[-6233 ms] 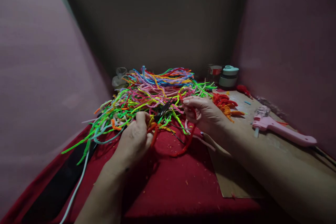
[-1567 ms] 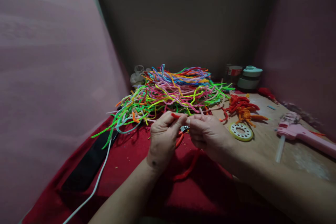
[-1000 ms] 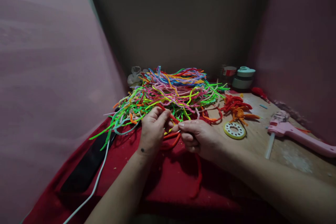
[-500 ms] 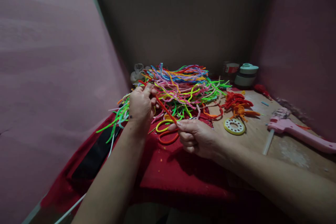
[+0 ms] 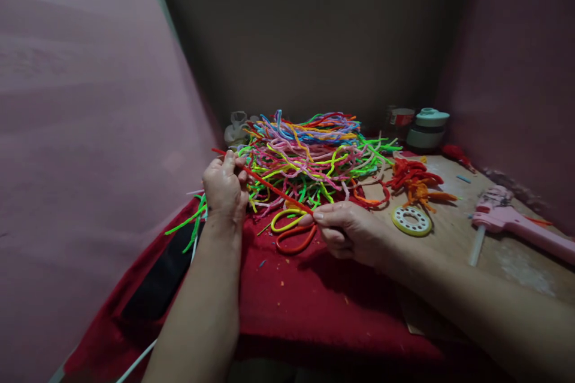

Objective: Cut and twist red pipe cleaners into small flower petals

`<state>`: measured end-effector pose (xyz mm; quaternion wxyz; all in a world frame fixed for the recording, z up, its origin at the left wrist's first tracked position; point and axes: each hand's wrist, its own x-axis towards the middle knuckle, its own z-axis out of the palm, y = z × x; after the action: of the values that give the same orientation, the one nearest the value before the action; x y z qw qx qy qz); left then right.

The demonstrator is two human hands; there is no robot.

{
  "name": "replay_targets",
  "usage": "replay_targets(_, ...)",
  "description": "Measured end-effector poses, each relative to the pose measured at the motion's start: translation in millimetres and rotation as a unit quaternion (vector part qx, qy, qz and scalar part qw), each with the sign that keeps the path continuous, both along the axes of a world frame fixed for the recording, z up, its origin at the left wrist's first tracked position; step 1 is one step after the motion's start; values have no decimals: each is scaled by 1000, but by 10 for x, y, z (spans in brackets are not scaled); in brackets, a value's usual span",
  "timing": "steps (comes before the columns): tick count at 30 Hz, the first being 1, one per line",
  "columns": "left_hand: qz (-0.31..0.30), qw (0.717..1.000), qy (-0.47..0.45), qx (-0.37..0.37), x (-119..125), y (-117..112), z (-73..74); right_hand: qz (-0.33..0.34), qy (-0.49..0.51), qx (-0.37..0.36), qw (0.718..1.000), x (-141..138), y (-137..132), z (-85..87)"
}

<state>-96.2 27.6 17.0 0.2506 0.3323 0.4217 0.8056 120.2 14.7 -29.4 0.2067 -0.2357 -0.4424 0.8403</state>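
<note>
A red pipe cleaner point(image 5: 276, 190) is stretched between my two hands. My left hand point(image 5: 226, 184) pinches it near its far end, and a short red tip sticks out beyond the fingers to the left. My right hand point(image 5: 348, 230) is closed on the other end with thumb and forefinger. Just below the stretched piece lie scissors with a yellow and a red handle loop point(image 5: 296, 240); their blades are hidden. Behind both hands spreads a large heap of multicoloured pipe cleaners point(image 5: 309, 155).
Right of the heap are a bundle of red and orange pieces point(image 5: 415, 182), a yellow-rimmed tape roll point(image 5: 412, 221) and a pink glue gun point(image 5: 516, 224). A lidded container point(image 5: 428, 128) stands behind. A dark flat device point(image 5: 157, 278) lies left on the red cloth point(image 5: 287, 305).
My left hand has slid left along the red pipe cleaner, so a longer stretch shows between my hands. The view has shifted slightly.
</note>
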Motion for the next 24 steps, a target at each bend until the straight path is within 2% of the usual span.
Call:
replay_targets(5,-37,999,-5,11,52,-58,55,35,-83,63,994,-46,-114,-2)
replay_targets(8,-74,997,-28,9,68,-69,59,17,-82,80,993,-52,-140,12)
replay_targets(13,-219,974,-15,-53,148,-56,5,-47,-35,83,995,-13,-36,58)
replay_targets(16,-297,952,12,-70,235,-58,-29,-53,-38,77,995,-8,9,52)
replay_targets(18,-309,948,13,-72,273,-62,-38,-50,-25,70,996,-11,21,27)
replay_targets(21,-282,958,-11,-57,274,-67,-26,-37,23,59,997,-10,40,-23)
replay_targets(24,-256,965,-26,-45,255,-79,-2,-15,6,86,996,-2,66,-50)
